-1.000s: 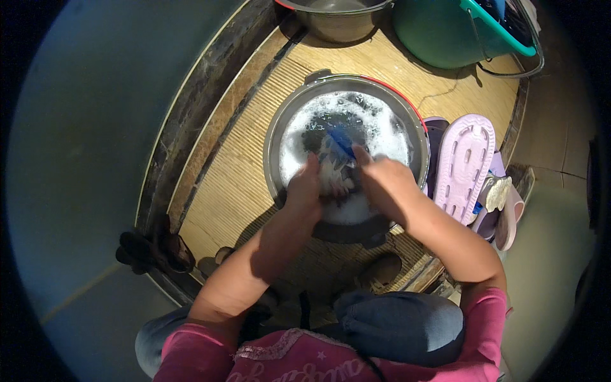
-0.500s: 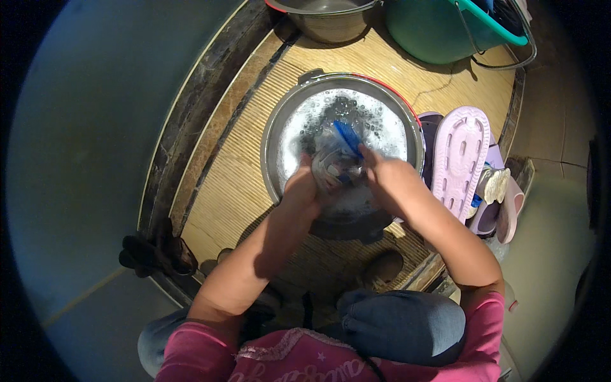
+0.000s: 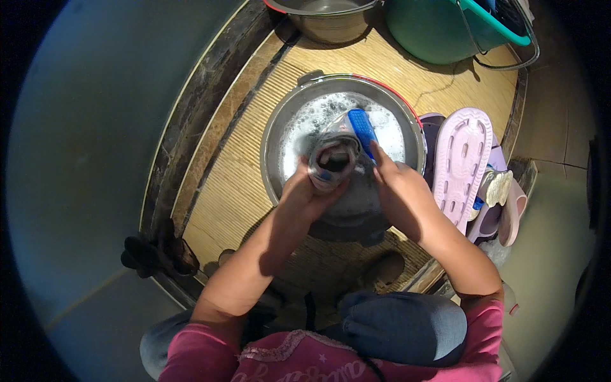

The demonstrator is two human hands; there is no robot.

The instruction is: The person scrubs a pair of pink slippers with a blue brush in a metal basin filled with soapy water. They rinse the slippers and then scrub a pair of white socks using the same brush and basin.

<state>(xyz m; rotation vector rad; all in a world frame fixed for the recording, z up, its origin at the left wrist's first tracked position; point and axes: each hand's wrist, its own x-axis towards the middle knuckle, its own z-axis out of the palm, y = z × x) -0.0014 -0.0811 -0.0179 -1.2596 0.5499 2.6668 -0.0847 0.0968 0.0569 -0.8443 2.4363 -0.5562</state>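
A grey bucket point(image 3: 270, 143) filled with foamy water stands in front of me. Above the suds, my left hand point(image 3: 304, 193) is closed around a wet greyish shoe point(image 3: 331, 179), its dark foot opening turned up toward me. My right hand point(image 3: 405, 194) grips a blue scrub brush point(image 3: 363, 130), with the brush's flat back showing. The brush lies along the shoe's right side; its bristles are hidden. Fingers of both hands are partly covered by the shoe and the brush.
Beyond the bucket are a metal-coloured basin point(image 3: 328, 25) and a green bucket point(image 3: 426, 32) with dark contents. Pink and purple slippers point(image 3: 464, 156) stand close on the right. Dark footwear point(image 3: 162, 254) lies at the left step edge. Ridged yellowish flooring point(image 3: 235, 191) surrounds the bucket.
The shoe has been turned so its opening faces up more plainly. The brush has shifted a little up and right, showing more of its blue back, and the right hand has moved slightly right.
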